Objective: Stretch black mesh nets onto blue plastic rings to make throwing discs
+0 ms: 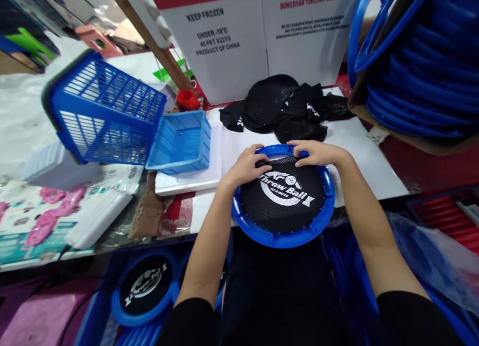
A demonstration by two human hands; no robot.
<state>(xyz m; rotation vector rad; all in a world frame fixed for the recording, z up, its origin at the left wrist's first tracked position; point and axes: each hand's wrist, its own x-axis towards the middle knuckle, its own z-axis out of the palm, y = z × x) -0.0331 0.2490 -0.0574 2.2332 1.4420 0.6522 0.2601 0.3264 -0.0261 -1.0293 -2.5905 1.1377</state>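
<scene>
A blue plastic ring (252, 228) rests at the table's front edge, partly overhanging it toward my lap. Inside it lies a round black mesh (284, 219) printed in white with "Throw Ball". My left hand (250, 166) is at the ring's far left, thumb and fingers closed on the mesh edge. At the far right, my right hand (316, 154) pinches the mesh edge too, its fingers bent over the rim. A gap shows between mesh and ring at the far side, between my hands. Just beyond the ring lies a pile of black mesh pieces (271, 104).
White cartons (232, 71) stand behind the pile. A blue tray (177, 144) and a tilted blue basket (108, 111) are on the left. Stacked blue rings (422, 96) fill the right. Below the table, a mesh-filled ring (144, 286) lies at the lower left.
</scene>
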